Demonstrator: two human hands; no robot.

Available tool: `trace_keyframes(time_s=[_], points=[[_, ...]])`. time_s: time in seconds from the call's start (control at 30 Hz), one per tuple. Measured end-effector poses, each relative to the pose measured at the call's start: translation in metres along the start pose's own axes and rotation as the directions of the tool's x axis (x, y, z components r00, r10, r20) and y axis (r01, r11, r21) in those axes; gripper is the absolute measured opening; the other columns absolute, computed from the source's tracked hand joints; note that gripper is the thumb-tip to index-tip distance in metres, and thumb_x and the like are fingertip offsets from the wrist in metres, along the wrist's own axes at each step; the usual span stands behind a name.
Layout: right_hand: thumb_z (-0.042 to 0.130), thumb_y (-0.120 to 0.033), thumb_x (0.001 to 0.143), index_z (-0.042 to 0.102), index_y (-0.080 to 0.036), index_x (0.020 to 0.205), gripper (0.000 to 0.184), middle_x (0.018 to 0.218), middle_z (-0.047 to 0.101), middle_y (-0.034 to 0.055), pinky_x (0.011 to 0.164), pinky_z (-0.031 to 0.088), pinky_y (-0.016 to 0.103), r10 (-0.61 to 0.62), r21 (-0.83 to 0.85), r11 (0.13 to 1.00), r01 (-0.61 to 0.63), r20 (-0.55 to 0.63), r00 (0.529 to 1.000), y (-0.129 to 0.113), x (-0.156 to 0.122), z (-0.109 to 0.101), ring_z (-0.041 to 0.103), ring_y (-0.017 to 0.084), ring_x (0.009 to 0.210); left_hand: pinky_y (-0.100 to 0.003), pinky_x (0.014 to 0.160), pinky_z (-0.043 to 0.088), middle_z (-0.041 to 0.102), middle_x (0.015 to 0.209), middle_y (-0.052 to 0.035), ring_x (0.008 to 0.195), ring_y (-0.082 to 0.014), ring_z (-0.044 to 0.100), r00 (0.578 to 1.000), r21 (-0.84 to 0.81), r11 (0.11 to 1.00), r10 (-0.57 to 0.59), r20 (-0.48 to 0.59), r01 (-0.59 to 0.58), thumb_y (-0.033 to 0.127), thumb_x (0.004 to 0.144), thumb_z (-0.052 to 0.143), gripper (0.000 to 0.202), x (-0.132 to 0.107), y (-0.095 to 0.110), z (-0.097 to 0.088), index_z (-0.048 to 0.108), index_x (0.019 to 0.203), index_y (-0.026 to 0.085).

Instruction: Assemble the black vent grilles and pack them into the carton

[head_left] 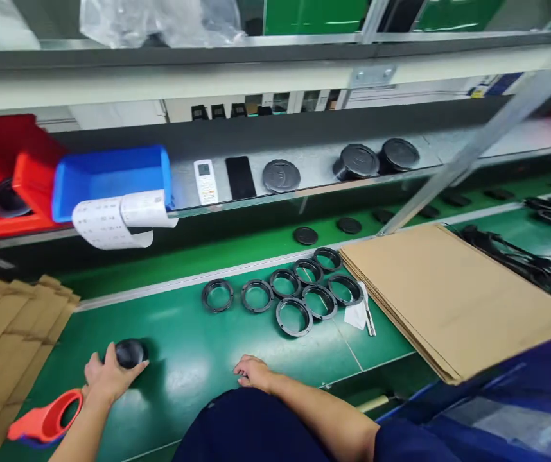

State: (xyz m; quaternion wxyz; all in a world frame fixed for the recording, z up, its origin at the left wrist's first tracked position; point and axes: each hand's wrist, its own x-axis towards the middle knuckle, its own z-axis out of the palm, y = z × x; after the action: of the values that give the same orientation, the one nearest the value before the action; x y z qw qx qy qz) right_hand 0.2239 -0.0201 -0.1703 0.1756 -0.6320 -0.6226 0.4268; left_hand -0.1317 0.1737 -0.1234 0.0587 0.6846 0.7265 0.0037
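Note:
At the left of the green bench (179, 378), my left hand (104, 380) grips a dark round cup-like part (131, 353), thumb on its near side and fingers on its far side. Close to that wrist lies an orange-red ring with a handle (49, 417), something blue under it. My right hand (252, 371) rests near the bench's front edge, fingers curled in, with nothing seen in them. Beyond it several black rings (295, 317) lie grouped, with one black ring (218, 295) a little apart at their left.
Stacked cardboard (10, 333) borders the left side; flat cardboard sheets (458, 289) lie at right. Above runs a shelf (304, 186) with a blue bin (112, 173), red bins, a remote (205, 181) and black lidded parts (356, 160). A slanted metal post (472, 144) crosses the right.

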Motion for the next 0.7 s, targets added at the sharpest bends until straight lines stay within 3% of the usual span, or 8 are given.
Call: trace_keyframes(time_s=[0.17, 0.27, 0.33, 0.43, 0.5, 0.6, 0.63, 0.7], points=[[0.063, -0.012, 0.067, 0.071, -0.02, 0.094, 0.029, 0.094, 0.066, 0.0034, 0.084, 0.046, 0.025, 0.141, 0.098, 0.986, -0.133, -0.086, 0.986, 0.005, -0.004, 0.01, 0.062, 0.016, 0.088, -0.066, 0.096, 0.033, 0.021, 0.146, -0.0296, 0.134, -0.049, 0.025, 0.981, -0.048, 0.999, -0.002, 0.195, 0.011, 0.077, 0.049, 0.062, 0.121, 0.02, 0.02, -0.007, 0.023, 0.146, 0.016], [0.058, -0.013, 0.071, 0.07, -0.016, 0.094, 0.026, 0.093, 0.067, 0.0061, 0.082, 0.047, 0.028, 0.191, 0.108, 0.978, -0.18, -0.099, 0.977, 0.005, -0.001, 0.016, 0.063, 0.017, 0.084, -0.069, 0.102, 0.022, 0.015, 0.15, -0.0281, 0.137, -0.0508, 0.013, 0.967, -0.309, 0.943, -0.04, 0.251, 0.119, 0.062, 0.041, 0.075, 0.124, 0.012, 0.035, -0.028, 0.024, 0.145, 0.016], [0.056, -0.017, 0.075, 0.069, -0.017, 0.095, 0.023, 0.088, 0.068, 0.0051, 0.079, 0.048, 0.029, 0.204, 0.101, 0.976, -0.195, -0.082, 0.976, -0.002, 0.002, 0.014, 0.064, 0.018, 0.081, -0.065, 0.107, 0.017, 0.009, 0.153, -0.0274, 0.139, -0.0498, 0.003, 0.936, -0.603, 0.755, -0.038, 0.35, 0.257, 0.054, 0.038, 0.08, 0.126, 0.006, 0.043, -0.046, 0.025, 0.144, 0.014], [0.053, -0.024, 0.081, 0.067, -0.018, 0.099, 0.023, 0.086, 0.069, 0.0051, 0.077, 0.05, 0.03, 0.194, 0.196, 0.966, -0.168, -0.124, 0.973, -0.036, 0.005, -0.002, 0.064, 0.018, 0.08, -0.056, 0.1, 0.037, 0.04, 0.142, -0.0207, 0.131, -0.041, 0.037, 0.89, -0.762, 0.541, 0.05, 0.453, 0.357, 0.068, 0.059, 0.064, 0.097, -0.012, 0.044, -0.071, 0.037, 0.138, 0.019], [0.053, -0.029, 0.084, 0.066, -0.017, 0.1, 0.024, 0.089, 0.069, 0.0065, 0.077, 0.05, 0.031, 0.103, 0.272, 0.961, -0.044, -0.205, 0.973, -0.075, 0.005, -0.02, 0.064, 0.018, 0.08, -0.054, 0.091, 0.046, 0.057, 0.129, -0.0128, 0.115, -0.0336, 0.056, 0.841, -0.849, 0.28, 0.188, 0.507, 0.449, 0.072, 0.074, 0.045, 0.074, -0.033, 0.042, -0.083, 0.045, 0.132, 0.025], [0.052, -0.031, 0.088, 0.067, -0.019, 0.097, 0.021, 0.088, 0.067, 0.006, 0.076, 0.05, 0.03, -0.212, 0.194, 0.94, 0.28, -0.308, 0.927, -0.145, 0.003, -0.047, 0.062, 0.017, 0.079, -0.06, 0.089, 0.045, 0.065, 0.119, -0.0074, 0.107, -0.0314, 0.061, 0.761, -0.727, -0.308, 0.474, 0.443, 0.614, 0.07, 0.08, 0.041, 0.06, -0.07, 0.042, -0.091, 0.055, 0.121, 0.029], [0.051, -0.03, 0.089, 0.067, -0.02, 0.097, 0.02, 0.087, 0.067, 0.0056, 0.076, 0.049, 0.03, -0.324, 0.133, 0.915, 0.381, -0.32, 0.89, -0.167, 0.003, -0.054, 0.062, 0.016, 0.079, -0.062, 0.091, 0.043, 0.067, 0.117, -0.0077, 0.107, -0.0319, 0.061, 0.742, -0.635, -0.425, 0.546, 0.389, 0.645, 0.07, 0.08, 0.042, 0.059, -0.082, 0.044, -0.091, 0.059, 0.117, 0.027], [0.05, -0.027, 0.091, 0.067, -0.021, 0.101, 0.02, 0.092, 0.069, 0.0064, 0.079, 0.049, 0.03, -0.524, -0.015, 0.836, 0.549, -0.321, 0.789, -0.202, 0.002, -0.063, 0.062, 0.017, 0.085, -0.06, 0.097, 0.039, 0.069, 0.114, -0.0093, 0.108, -0.0314, 0.061, 0.719, -0.537, -0.515, 0.631, 0.29, 0.668, 0.069, 0.082, 0.04, 0.061, -0.101, 0.049, -0.089, 0.063, 0.114, 0.023]])
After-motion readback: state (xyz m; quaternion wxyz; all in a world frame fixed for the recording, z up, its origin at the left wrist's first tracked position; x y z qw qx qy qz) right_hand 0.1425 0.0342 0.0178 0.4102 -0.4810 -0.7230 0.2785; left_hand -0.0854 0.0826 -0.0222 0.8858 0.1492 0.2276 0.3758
